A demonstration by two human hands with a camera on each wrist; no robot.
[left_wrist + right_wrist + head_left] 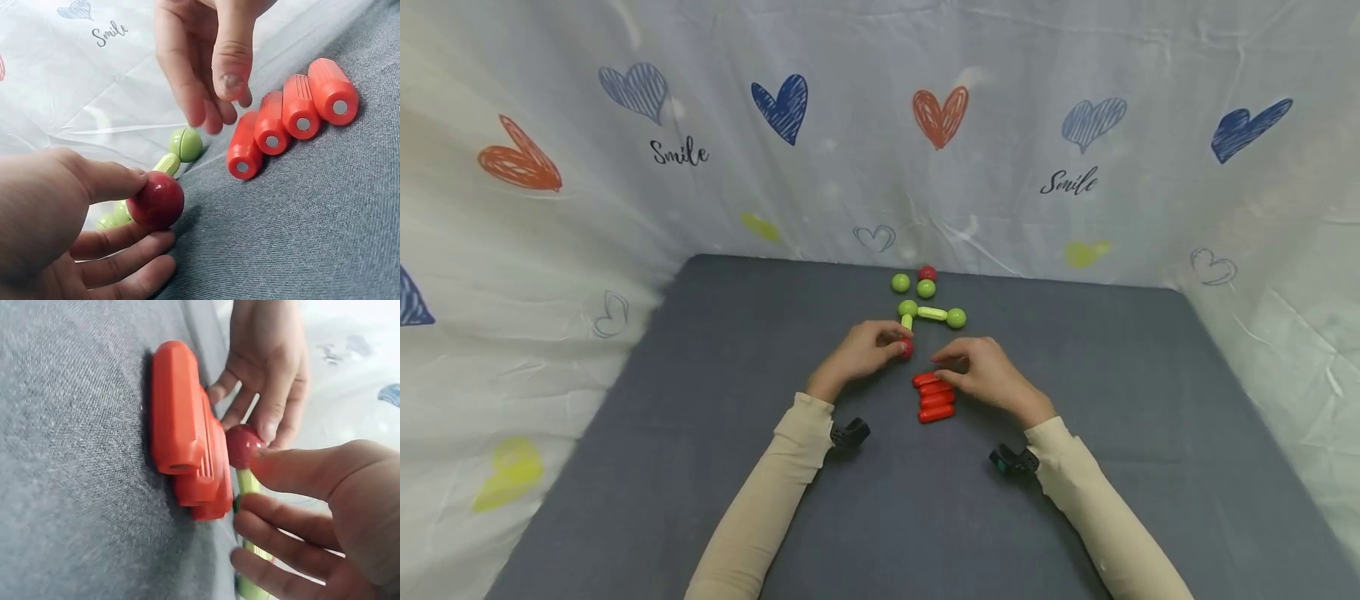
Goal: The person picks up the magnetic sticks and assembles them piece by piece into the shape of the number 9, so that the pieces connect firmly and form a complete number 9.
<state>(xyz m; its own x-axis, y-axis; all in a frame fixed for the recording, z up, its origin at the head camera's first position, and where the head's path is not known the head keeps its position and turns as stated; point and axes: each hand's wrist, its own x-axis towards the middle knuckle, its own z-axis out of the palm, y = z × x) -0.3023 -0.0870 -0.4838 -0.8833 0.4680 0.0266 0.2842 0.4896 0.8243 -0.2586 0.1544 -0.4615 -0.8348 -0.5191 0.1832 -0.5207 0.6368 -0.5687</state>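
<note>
My left hand (859, 352) pinches a red ball (156, 200) between thumb and fingers. A yellow-green rod (907, 322) runs from that ball to a green ball (908, 309). From there a second yellow-green rod (932, 314) leads right to another green ball (957, 317). My right hand (988, 375) hovers by the far end of several red rods (937, 398), its fingers loosely bent with nothing seen between them. These rods lie side by side on the grey cloth, and silver discs show in their ends in the left wrist view.
Behind the joined pieces sit two loose green balls (901, 283) and a red ball (927, 272), near the far edge of the grey tabletop (715, 350). A white curtain (850, 183) printed with hearts hangs around the back and sides.
</note>
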